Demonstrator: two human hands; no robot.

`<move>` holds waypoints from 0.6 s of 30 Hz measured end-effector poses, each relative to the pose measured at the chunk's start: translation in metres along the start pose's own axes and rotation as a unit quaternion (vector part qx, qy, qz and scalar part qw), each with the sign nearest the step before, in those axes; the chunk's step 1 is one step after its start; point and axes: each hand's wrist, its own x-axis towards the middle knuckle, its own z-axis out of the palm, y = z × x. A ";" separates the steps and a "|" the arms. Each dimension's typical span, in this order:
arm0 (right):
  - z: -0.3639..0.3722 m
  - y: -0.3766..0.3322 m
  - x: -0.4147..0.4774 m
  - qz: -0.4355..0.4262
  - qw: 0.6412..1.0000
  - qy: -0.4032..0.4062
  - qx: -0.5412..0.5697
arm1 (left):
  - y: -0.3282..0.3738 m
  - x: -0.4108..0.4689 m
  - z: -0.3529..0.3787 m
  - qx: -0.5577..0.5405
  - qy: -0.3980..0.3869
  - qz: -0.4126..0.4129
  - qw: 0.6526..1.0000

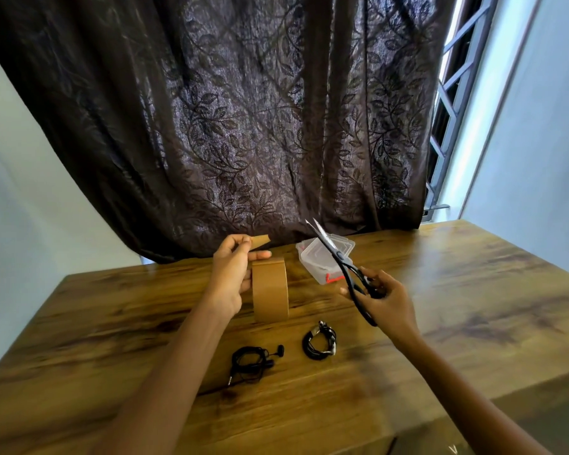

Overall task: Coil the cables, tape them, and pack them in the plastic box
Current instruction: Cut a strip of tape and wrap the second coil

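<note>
Left hand [232, 274] pinches a brown tape strip [260, 241] above the upright tape roll [270, 290]; right hand [386, 300] grips the scissors [334, 252], blades parted. Earphone cable [250, 361] and thicker cable [319, 344] lie coiled on the table [473, 290] — taping seemingly pending, packing undone — plastic box [312, 261] behind.

Home room, leaf-patterned curtain [237, 126], barred window [450, 93], wooden table [473, 290]

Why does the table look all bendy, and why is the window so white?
Head view: the wide-angle lens bends straight lines near the edges, so the table and walls look tilted. Head view: daylight washes the window out to white beside the dark curtain. Head view: the scissors blades glint, and the wood looks smeared towards the frame's edges.
</note>
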 end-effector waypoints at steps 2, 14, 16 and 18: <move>-0.002 0.013 0.004 0.034 0.995 0.045 -0.079 | -0.002 0.001 0.002 0.001 -0.002 -0.003 1.000; 0.000 0.089 -0.002 0.148 0.948 0.064 -0.274 | -0.020 0.001 0.005 0.020 -0.015 -0.015 1.000; 0.002 0.094 -0.004 0.151 0.943 0.054 -0.291 | -0.022 0.000 0.005 0.023 -0.019 -0.018 0.999; 0.003 0.097 -0.006 0.156 0.941 0.046 -0.297 | -0.025 -0.001 0.005 0.028 -0.023 -0.019 0.999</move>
